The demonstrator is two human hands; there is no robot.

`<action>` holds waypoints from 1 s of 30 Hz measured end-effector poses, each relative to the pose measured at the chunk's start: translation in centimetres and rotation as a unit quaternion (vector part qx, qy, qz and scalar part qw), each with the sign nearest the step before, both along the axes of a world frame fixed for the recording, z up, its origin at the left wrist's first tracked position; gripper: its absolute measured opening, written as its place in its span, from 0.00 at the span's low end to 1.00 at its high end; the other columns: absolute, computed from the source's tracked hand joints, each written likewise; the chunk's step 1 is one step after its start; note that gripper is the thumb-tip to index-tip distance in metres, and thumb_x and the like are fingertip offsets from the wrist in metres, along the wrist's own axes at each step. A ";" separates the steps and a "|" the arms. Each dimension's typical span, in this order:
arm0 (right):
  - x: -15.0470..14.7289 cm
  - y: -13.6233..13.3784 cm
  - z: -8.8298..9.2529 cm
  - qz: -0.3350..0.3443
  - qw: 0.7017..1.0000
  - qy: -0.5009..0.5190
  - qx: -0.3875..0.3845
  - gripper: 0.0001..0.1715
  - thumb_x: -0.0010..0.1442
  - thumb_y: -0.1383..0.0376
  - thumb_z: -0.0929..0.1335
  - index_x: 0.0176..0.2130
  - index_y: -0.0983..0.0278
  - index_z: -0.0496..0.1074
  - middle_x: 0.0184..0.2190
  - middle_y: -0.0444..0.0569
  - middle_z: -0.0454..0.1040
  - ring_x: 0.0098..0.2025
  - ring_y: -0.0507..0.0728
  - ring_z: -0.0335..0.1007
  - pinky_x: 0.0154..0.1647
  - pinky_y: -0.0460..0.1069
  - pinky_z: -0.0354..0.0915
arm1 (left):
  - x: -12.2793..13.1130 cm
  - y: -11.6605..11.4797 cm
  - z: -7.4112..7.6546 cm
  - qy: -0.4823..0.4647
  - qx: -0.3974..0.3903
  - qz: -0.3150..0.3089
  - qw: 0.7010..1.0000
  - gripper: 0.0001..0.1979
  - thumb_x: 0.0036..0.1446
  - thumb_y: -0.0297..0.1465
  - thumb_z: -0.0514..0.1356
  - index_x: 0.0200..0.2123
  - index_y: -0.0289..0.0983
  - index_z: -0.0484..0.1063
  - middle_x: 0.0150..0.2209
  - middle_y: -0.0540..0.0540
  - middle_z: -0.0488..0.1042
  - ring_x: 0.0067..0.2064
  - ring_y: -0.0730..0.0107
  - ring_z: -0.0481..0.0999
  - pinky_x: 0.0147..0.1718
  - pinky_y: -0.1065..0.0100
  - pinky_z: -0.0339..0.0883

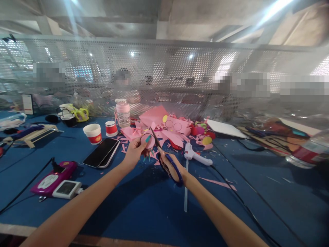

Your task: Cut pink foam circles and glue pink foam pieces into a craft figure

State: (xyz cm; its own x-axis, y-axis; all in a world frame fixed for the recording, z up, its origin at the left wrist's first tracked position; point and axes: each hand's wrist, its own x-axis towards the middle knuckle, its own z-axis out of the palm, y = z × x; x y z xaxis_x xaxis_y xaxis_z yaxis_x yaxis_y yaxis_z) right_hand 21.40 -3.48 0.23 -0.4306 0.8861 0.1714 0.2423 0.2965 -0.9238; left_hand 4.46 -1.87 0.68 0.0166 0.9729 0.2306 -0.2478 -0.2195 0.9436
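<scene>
Pinched in my left hand point(135, 152) is a small round piece of pink paper point(147, 141) with a dark outline near its edge. My right hand point(172, 164) grips a pair of scissors point(176, 171) by the dark blue handles. The blades point up and away, right beside the paper's right edge; whether they touch it I cannot tell. Behind both hands lies a heap of pink paper scraps point(154, 116), one sheet point(181, 125) marked with drawn circles. A white glue gun point(197, 156) with a clear glue stick rests to the right of my right hand.
Left of my hands are a black phone point(101, 152), two red-and-white paper cups point(92, 133) and a pink-lidded bottle point(123, 113). A purple power strip point(55, 178) with a white charger sits nearer. Cables cross the right side. A perforated metal screen point(159, 75) stands behind the blue table point(144, 212).
</scene>
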 end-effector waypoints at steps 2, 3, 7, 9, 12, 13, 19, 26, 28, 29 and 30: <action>0.0 -0.1 0.2 0.006 1.000 -0.001 0.001 0.29 0.56 0.41 0.56 0.22 0.62 0.56 0.15 0.39 0.52 0.19 0.47 0.49 0.17 0.44 0.49 | -0.1 -0.1 0.1 0.022 0.007 0.002 1.000 0.17 0.46 0.43 0.62 0.27 0.34 0.67 0.17 0.53 0.68 0.14 0.80 0.64 0.13 0.76 0.57; 0.0 -0.2 0.2 0.009 1.000 -0.002 0.000 0.29 0.56 0.42 0.56 0.22 0.62 0.56 0.15 0.39 0.53 0.18 0.47 0.49 0.16 0.44 0.49 | -0.1 -0.2 0.2 0.027 0.009 0.004 1.000 0.17 0.47 0.43 0.62 0.26 0.34 0.66 0.16 0.54 0.68 0.14 0.81 0.63 0.13 0.77 0.56; 0.1 -0.4 0.3 0.021 0.999 0.011 -0.027 0.28 0.57 0.42 0.56 0.25 0.63 0.57 0.15 0.38 0.53 0.15 0.46 0.49 0.14 0.44 0.47 | -0.3 -0.3 0.7 0.047 0.022 0.007 0.999 0.19 0.45 0.45 0.62 0.24 0.33 0.65 0.14 0.54 0.66 0.13 0.82 0.61 0.12 0.78 0.53; 0.2 -0.4 0.2 0.027 0.999 0.017 -0.033 0.28 0.57 0.42 0.56 0.26 0.63 0.58 0.15 0.37 0.53 0.15 0.46 0.48 0.14 0.43 0.47 | -0.4 -0.4 1.0 0.055 0.026 0.009 0.998 0.20 0.44 0.46 0.63 0.24 0.33 0.65 0.14 0.54 0.65 0.13 0.83 0.61 0.12 0.78 0.53; 0.3 -0.3 0.2 0.023 0.999 0.016 -0.022 0.28 0.57 0.42 0.56 0.27 0.63 0.58 0.15 0.37 0.54 0.15 0.46 0.49 0.15 0.43 0.48 | -0.6 -0.4 1.2 0.067 0.024 0.012 0.997 0.20 0.44 0.46 0.62 0.24 0.34 0.65 0.14 0.55 0.64 0.13 0.82 0.60 0.12 0.77 0.54; 0.3 -0.3 0.3 0.019 1.000 0.013 -0.017 0.28 0.57 0.42 0.56 0.27 0.63 0.59 0.15 0.37 0.55 0.16 0.46 0.49 0.15 0.43 0.48 | -0.6 -0.4 1.3 0.071 0.024 0.012 0.997 0.20 0.44 0.46 0.62 0.24 0.34 0.65 0.13 0.55 0.64 0.13 0.82 0.60 0.12 0.77 0.54; 0.3 -0.3 0.6 0.005 0.999 -0.029 0.016 0.29 0.57 0.42 0.55 0.27 0.63 0.59 0.15 0.38 0.56 0.17 0.47 0.51 0.16 0.44 0.49 | -0.6 -0.6 1.5 0.083 0.023 0.008 0.996 0.21 0.43 0.47 0.62 0.26 0.34 0.65 0.13 0.56 0.64 0.12 0.81 0.60 0.12 0.77 0.54; 0.5 -0.1 0.6 0.008 0.997 -0.055 0.046 0.27 0.59 0.43 0.55 0.26 0.63 0.59 0.15 0.38 0.55 0.17 0.48 0.52 0.16 0.44 0.49 | -0.9 -0.6 1.5 0.108 0.040 0.019 0.993 0.20 0.44 0.46 0.62 0.27 0.34 0.66 0.14 0.54 0.66 0.13 0.79 0.62 0.12 0.76 0.55; 0.6 0.0 0.6 0.006 0.997 -0.061 0.052 0.27 0.59 0.44 0.55 0.26 0.63 0.59 0.15 0.39 0.55 0.17 0.48 0.53 0.17 0.44 0.50 | -1.0 -0.6 1.4 0.123 0.052 0.022 0.991 0.19 0.46 0.45 0.61 0.28 0.34 0.66 0.15 0.53 0.68 0.15 0.79 0.64 0.14 0.76 0.56; 0.6 0.0 0.6 0.007 0.997 -0.062 0.053 0.28 0.59 0.44 0.55 0.26 0.63 0.59 0.15 0.39 0.56 0.18 0.48 0.53 0.17 0.44 0.50 | -1.1 -0.6 1.3 0.130 0.057 0.024 0.990 0.18 0.46 0.44 0.61 0.28 0.34 0.66 0.16 0.53 0.68 0.15 0.78 0.64 0.14 0.76 0.57; 0.6 0.0 0.6 0.008 0.997 -0.062 0.053 0.28 0.59 0.44 0.54 0.25 0.63 0.59 0.15 0.39 0.56 0.18 0.48 0.53 0.17 0.44 0.50 | -1.1 -0.5 1.2 0.137 0.062 0.027 0.988 0.18 0.47 0.44 0.60 0.28 0.34 0.66 0.16 0.53 0.68 0.15 0.78 0.65 0.15 0.75 0.57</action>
